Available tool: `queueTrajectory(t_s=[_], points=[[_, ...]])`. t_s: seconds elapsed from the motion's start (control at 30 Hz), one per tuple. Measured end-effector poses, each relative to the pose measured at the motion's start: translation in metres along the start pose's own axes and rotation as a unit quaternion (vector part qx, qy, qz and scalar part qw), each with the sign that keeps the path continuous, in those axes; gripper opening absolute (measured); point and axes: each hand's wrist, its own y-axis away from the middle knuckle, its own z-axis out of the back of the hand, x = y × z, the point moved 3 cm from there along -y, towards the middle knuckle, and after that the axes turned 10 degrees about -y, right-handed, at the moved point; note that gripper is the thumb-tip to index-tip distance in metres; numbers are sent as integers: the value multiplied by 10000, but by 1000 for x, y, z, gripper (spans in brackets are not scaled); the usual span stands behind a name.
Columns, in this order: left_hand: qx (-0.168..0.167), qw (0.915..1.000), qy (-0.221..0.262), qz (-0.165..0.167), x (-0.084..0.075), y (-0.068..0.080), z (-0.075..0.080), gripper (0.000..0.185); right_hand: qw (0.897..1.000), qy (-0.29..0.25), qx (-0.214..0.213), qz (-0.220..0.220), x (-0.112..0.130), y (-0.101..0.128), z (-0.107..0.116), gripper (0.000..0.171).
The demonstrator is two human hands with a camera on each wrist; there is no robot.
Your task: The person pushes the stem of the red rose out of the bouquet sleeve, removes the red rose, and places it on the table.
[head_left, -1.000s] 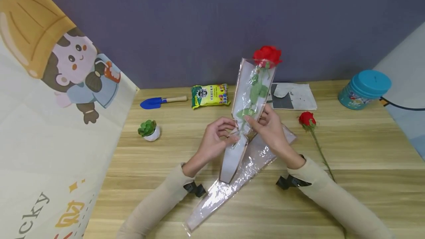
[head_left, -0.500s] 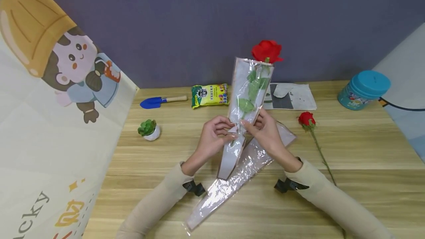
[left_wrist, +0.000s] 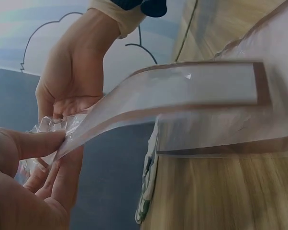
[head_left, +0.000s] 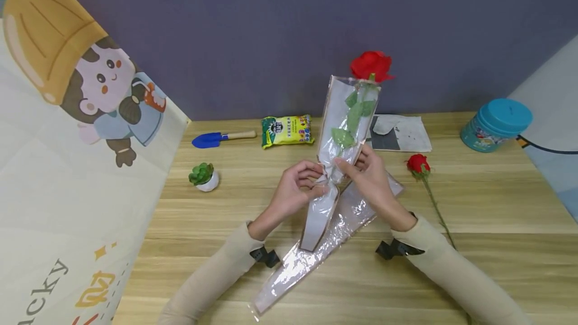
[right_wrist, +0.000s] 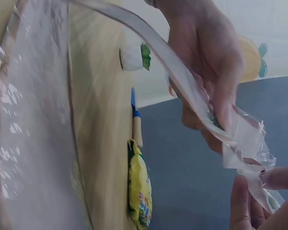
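A red artificial rose point(head_left: 372, 66) stands out of the top of a clear flower sleeve point(head_left: 347, 109) with a pale backing, its green leaves showing through the film. Both hands hold this sleeve off the table where it is gathered to a narrow waist. My left hand point(head_left: 295, 187) pinches the waist from the left, thumb below. Just above it, my right hand point(head_left: 368, 179) pinches the sleeve with the thumb on its front. The sleeve's tail point(left_wrist: 206, 86) hangs down past the hands in the left wrist view. Under it a second flat clear sleeve point(head_left: 311, 255) lies diagonally on the table.
Another red rose point(head_left: 418, 163) with a long stem lies at the right. Along the back are a blue trowel point(head_left: 207, 140), a yellow-green packet point(head_left: 286, 130), a grey-white sheet point(head_left: 413, 132) and a teal lidded tub point(head_left: 494, 124). A potted succulent point(head_left: 204, 176) stands left.
The rose head has risen a little and stands further out of the sleeve. The wrapped rose has swung slightly left, then back right. Both hands keep their pinch at the waist.
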Motion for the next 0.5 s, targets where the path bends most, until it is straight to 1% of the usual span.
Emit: queueTrajectory(t_s=[0.13, 0.27, 0.33, 0.5], points=[[200, 9997, -105, 56, -1, 1, -3, 45, 9994, -125, -216, 248, 6, -6, 9, 48], [485, 9984, -89, 273, 0, 1, -8, 48, 9970, -315, -447, 539, 14, -12, 21, 48], [553, 9979, -61, 328, 1, 1, -9, 50, 9967, -365, -490, 537, 15, -13, 25, 50], [528, 9980, 7, 338, 0, 0, -8, 61, 9979, -269, -345, 478, 14, -13, 26, 55]])
